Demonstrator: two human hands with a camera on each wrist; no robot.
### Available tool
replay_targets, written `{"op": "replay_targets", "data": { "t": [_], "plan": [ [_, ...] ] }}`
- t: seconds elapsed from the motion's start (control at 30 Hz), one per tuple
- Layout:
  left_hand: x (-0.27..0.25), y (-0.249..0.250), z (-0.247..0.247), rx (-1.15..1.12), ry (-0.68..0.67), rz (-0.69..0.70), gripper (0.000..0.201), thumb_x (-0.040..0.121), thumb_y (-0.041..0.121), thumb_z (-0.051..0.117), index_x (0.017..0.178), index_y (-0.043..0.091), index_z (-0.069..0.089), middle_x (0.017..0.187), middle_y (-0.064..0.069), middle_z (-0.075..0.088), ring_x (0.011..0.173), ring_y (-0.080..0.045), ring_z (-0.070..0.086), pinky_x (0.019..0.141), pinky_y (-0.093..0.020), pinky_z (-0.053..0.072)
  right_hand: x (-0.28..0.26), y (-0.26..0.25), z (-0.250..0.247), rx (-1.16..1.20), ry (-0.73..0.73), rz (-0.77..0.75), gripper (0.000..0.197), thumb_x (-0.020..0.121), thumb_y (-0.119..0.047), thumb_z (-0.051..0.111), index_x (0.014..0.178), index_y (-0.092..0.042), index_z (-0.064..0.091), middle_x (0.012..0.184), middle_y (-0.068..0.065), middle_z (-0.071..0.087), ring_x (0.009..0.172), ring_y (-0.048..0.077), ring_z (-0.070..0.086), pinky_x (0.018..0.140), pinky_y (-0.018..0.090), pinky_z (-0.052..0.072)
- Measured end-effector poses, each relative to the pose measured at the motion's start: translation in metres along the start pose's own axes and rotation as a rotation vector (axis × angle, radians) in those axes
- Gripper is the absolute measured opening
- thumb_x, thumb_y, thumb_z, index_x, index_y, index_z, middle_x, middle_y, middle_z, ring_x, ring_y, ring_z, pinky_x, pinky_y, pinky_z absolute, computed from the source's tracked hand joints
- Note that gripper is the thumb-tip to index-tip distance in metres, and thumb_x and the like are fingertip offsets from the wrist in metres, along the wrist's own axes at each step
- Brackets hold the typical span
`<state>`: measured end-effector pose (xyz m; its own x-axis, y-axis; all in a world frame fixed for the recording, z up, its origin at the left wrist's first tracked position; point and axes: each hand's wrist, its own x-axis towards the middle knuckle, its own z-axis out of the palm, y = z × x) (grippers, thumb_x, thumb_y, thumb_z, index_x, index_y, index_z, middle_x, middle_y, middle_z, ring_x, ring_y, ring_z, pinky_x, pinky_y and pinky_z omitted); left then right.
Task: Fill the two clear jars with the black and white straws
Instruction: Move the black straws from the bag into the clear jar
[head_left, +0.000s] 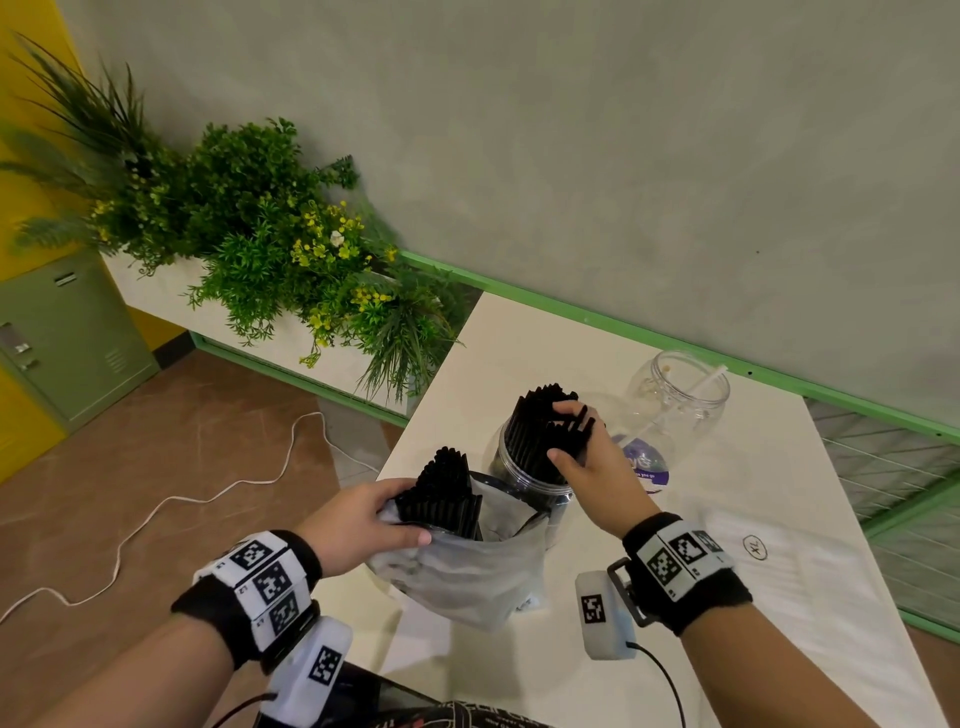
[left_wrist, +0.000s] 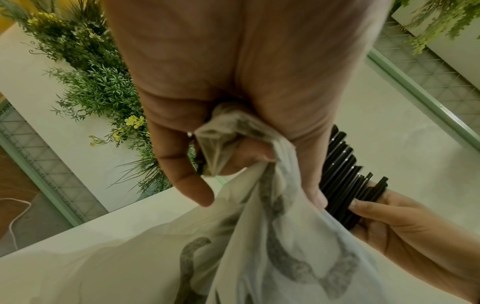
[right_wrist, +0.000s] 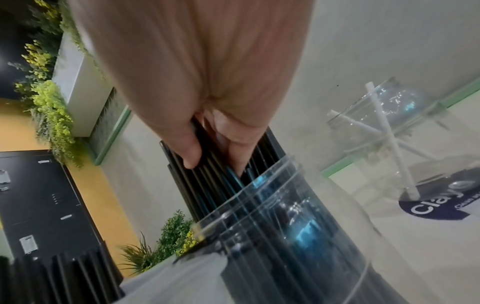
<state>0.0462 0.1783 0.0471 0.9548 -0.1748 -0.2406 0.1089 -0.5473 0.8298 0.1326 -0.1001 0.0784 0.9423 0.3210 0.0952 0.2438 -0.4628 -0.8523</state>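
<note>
On the white table (head_left: 753, 519) a clear jar (head_left: 511, 467) stands packed with black straws (head_left: 535, 421). My right hand (head_left: 563, 434) pinches a few of those straws at the jar's mouth, thumb and fingers (right_wrist: 192, 156) among them above the jar (right_wrist: 285, 205). My left hand (head_left: 405, 512) grips the top of a thin plastic bag (head_left: 467, 571) that holds another bundle of black straws (head_left: 447, 493); its fingers (left_wrist: 182, 168) bunch the bag (left_wrist: 285, 257). Behind stands a second clear jar (head_left: 680, 400) with white straws (right_wrist: 389, 144) leaning inside.
A purple round label (head_left: 644, 462) lies on the table by the far jar. A planter of green plants (head_left: 270, 234) stands to the left beyond the table's edge. A white cable (head_left: 156, 514) runs over the floor. Wire mesh (head_left: 893, 467) borders the right side.
</note>
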Motion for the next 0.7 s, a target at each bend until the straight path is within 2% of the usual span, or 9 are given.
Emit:
{"op": "replay_targets", "data": {
  "t": [0.1,0.23,0.3,0.37,0.43,0.47,0.53,0.6,0.7],
  "plan": [
    [0.000,-0.001,0.000,-0.001,-0.003,-0.002,0.079,0.055,0.064,0.070,0.126,0.032,0.055,0.117,0.019,0.063,0.112,0.004,0.055,0.101,-0.024,0.042,-0.002,0.001,-0.002,-0.021,-0.061,0.011,0.033,0.095,-0.012,0.053,0.124,-0.028,0.049,0.115,-0.010,0.060,0.106,0.010,0.058,0.096,0.032,0.047],
    [-0.002,-0.002,-0.001,-0.002,-0.005,-0.011,0.086,0.053,0.070,0.073,0.127,0.030,0.055,0.118,0.018,0.063,0.113,0.004,0.055,0.098,-0.021,0.041,-0.002,-0.003,-0.002,0.085,0.110,-0.045,0.024,0.098,-0.010,0.048,0.113,-0.028,0.055,0.109,-0.011,0.064,0.102,0.006,0.059,0.094,0.029,0.046],
    [-0.002,-0.001,-0.001,0.004,-0.001,-0.021,0.073,0.064,0.057,0.077,0.128,0.028,0.055,0.118,0.017,0.063,0.113,0.002,0.055,0.095,-0.019,0.041,0.000,-0.005,-0.003,0.049,0.162,-0.090,0.028,0.098,-0.005,0.045,0.117,-0.025,0.052,0.109,-0.013,0.066,0.100,0.010,0.060,0.091,0.028,0.048],
    [0.000,-0.001,0.000,0.004,0.010,-0.024,0.061,0.073,0.039,0.078,0.128,0.027,0.055,0.118,0.016,0.063,0.114,0.000,0.055,0.095,-0.018,0.040,-0.001,-0.005,-0.001,0.013,0.180,-0.120,0.031,0.098,-0.005,0.044,0.125,-0.021,0.048,0.116,-0.012,0.063,0.104,0.005,0.058,0.092,0.025,0.047],
    [0.001,-0.001,0.001,0.002,0.009,-0.022,0.060,0.074,0.036,0.078,0.128,0.028,0.054,0.118,0.015,0.063,0.114,0.000,0.054,0.096,-0.019,0.040,-0.002,-0.008,0.002,-0.005,0.160,-0.122,0.031,0.099,-0.013,0.046,0.129,-0.020,0.047,0.123,-0.010,0.059,0.110,-0.001,0.055,0.095,0.019,0.045],
    [0.001,-0.001,0.001,-0.003,0.003,-0.022,0.063,0.071,0.041,0.079,0.128,0.028,0.054,0.119,0.016,0.063,0.115,0.000,0.054,0.098,-0.020,0.040,-0.003,-0.010,0.004,-0.049,0.128,-0.129,0.032,0.099,-0.018,0.048,0.130,-0.020,0.048,0.125,-0.010,0.058,0.112,-0.001,0.053,0.095,0.018,0.043],
    [0.001,-0.001,0.000,-0.010,-0.006,-0.017,0.080,0.058,0.063,0.077,0.127,0.030,0.055,0.118,0.018,0.063,0.114,0.002,0.054,0.101,-0.023,0.041,-0.001,-0.011,0.009,-0.201,0.056,-0.156,0.035,0.097,-0.026,0.052,0.131,-0.019,0.050,0.128,-0.010,0.054,0.114,0.002,0.049,0.096,0.019,0.039],
    [0.002,-0.004,0.000,-0.010,-0.008,-0.002,0.095,0.043,0.082,0.067,0.125,0.034,0.056,0.117,0.020,0.064,0.112,0.004,0.055,0.101,-0.024,0.042,0.003,-0.012,0.014,-0.293,0.022,-0.160,0.034,0.096,-0.025,0.055,0.129,-0.018,0.050,0.125,-0.009,0.051,0.110,0.002,0.047,0.095,0.017,0.036],
    [0.003,-0.002,0.000,0.003,-0.010,0.008,0.086,0.045,0.078,0.070,0.120,0.039,0.056,0.115,0.021,0.064,0.111,0.005,0.055,0.100,-0.024,0.042,0.012,-0.013,0.021,-0.355,0.007,-0.141,0.027,0.095,-0.016,0.055,0.122,-0.014,0.051,0.122,-0.003,0.052,0.097,0.005,0.049,0.089,0.019,0.040]
  ]
}}
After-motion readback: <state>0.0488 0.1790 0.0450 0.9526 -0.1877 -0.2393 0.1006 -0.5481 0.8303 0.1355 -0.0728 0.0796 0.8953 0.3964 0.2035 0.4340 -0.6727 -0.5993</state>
